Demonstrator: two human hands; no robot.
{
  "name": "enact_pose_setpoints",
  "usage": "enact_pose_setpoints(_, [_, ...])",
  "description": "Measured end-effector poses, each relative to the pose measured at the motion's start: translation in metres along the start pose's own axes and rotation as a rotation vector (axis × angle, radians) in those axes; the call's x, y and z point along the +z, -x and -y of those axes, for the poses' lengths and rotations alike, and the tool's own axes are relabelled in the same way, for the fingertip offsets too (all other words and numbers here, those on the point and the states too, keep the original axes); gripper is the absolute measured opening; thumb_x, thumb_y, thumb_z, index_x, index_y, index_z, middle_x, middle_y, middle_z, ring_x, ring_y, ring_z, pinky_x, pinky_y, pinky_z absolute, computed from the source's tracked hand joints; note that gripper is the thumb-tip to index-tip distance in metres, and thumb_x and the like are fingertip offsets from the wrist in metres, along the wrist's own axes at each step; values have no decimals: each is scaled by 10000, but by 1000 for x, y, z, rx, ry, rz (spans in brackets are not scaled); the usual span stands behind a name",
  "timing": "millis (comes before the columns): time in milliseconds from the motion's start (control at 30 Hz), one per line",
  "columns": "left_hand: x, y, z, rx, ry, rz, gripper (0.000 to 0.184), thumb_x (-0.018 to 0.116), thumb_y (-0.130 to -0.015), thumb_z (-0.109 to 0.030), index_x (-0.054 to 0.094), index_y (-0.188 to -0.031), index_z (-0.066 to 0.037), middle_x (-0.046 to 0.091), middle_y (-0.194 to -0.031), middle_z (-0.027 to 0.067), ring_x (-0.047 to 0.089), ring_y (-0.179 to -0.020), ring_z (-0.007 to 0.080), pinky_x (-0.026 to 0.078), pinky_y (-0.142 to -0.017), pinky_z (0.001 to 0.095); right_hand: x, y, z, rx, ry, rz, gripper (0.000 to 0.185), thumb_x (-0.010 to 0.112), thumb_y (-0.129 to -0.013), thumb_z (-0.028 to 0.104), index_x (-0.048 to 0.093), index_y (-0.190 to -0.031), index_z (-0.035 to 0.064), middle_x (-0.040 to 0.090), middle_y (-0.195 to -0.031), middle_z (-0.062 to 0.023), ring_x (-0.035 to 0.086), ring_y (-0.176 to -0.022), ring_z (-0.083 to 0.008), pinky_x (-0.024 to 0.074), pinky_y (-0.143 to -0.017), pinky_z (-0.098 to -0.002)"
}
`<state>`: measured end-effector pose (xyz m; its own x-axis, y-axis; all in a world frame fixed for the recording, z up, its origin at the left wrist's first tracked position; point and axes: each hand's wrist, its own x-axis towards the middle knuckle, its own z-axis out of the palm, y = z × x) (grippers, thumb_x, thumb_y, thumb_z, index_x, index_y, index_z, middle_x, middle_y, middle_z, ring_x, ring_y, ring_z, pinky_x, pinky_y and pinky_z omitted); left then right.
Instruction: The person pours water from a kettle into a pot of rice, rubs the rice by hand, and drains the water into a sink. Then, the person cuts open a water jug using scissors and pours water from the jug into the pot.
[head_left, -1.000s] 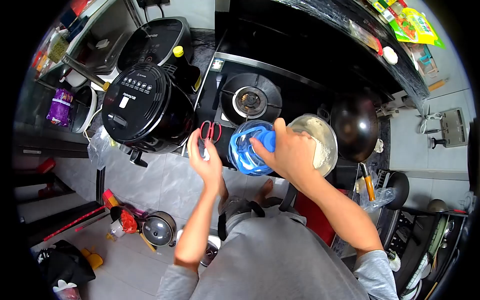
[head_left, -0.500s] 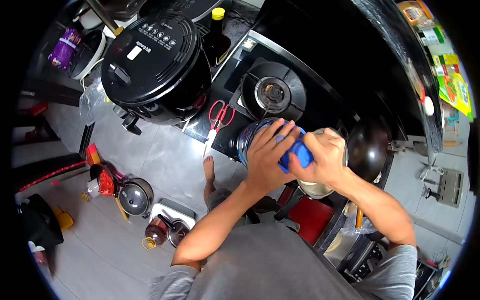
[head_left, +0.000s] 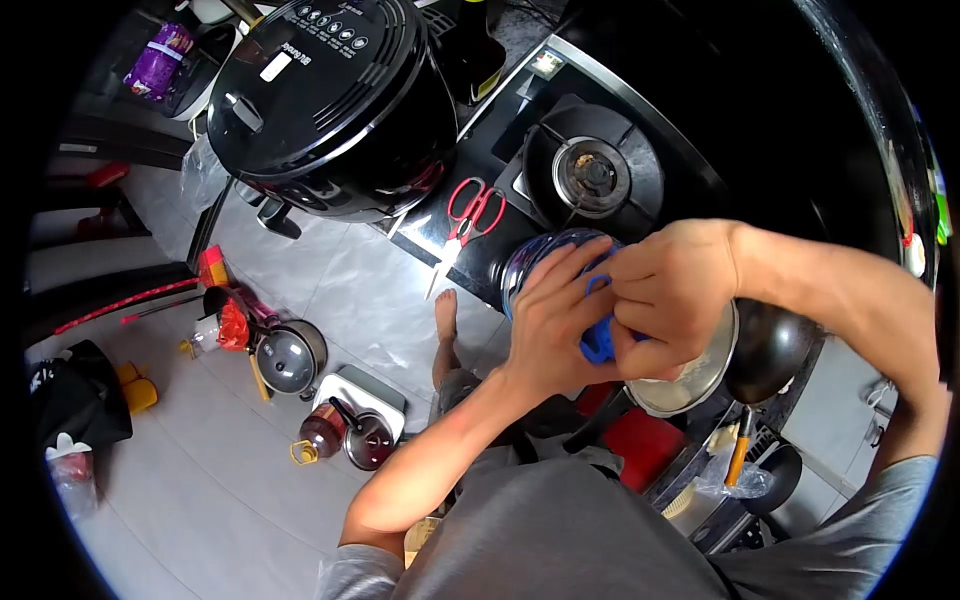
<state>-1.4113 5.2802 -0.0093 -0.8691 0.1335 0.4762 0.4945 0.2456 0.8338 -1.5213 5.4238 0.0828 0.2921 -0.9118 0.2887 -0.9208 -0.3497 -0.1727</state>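
A large clear plastic bottle (head_left: 521,262) with a blue top (head_left: 597,342) is in front of me, beside the front burner. My left hand (head_left: 553,325) wraps around its upper part, fingers across the blue top. Curled into a fist, my right hand (head_left: 678,290) presses against the blue top from the other side; its fingertips are partly hidden. Under and beyond the right hand is a light metal pot (head_left: 690,388) with something pale inside. Red-handled scissors (head_left: 468,222) lie on the counter left of the bottle.
A big black cooker (head_left: 330,130) stands on the counter at left. The gas burner (head_left: 592,175) is ahead, and a dark wok (head_left: 765,350) is at right. On the floor are a lidded pan (head_left: 290,355) and an oil bottle (head_left: 322,432).
My right hand has turned over the blue top, its elbow swinging up and outward. The left hand keeps its hold on the bottle. The view has shifted, so the surroundings appear displaced.
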Motion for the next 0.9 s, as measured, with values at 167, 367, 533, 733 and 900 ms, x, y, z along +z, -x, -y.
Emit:
enact_pose_setpoints(167, [1,-2,-6,-8,-41,14,457,848,-539,-283,710,-899,-38,686,-1035,123,589,-1170,319,400,-1009,481,-4,0,6,-69,26,-5,274,647,-732,337,474,-702,127,484,-569,-6,518,-531,-196,436,-614,-319])
enact_pose_setpoints(367, [2,-4,-9,24,-112,46,590,865,-522,-341,717,-1038,-97,666,-1192,127,589,-1176,317,398,-1000,460,-15,3,80,1066,-73,-57,608,761,-648,551,594,-1005,89,659,-705,-78,657,-605,-263,476,-593,-329])
enact_pose_setpoints(533, [2,-2,-8,78,-157,47,525,818,-582,-292,711,-1061,-105,662,-1199,134,577,-1188,335,394,-1001,464,10,-22,117,1442,114,-343,562,790,-672,516,569,-909,57,606,-612,-90,613,-517,-285,455,-490,-386])
enact_pose_setpoints(733, [2,-2,-7,92,-140,63,533,820,-581,-263,695,-1057,-58,646,-1232,142,559,-1214,342,387,-1010,469,2,-15,108,1355,-30,-224,516,774,-711,442,509,-876,31,600,-634,-119,594,-543,-335,460,-520,-393])
enact_pose_setpoints(900, [1,-1,-5,107,-152,75,507,823,-573,-261,690,-1005,-30,635,-1256,133,545,-1235,331,384,-1016,468,-29,-9,84,1040,-130,47,474,772,-721,352,551,-1002,41,622,-785,-127,630,-719,-329,497,-693,-413])
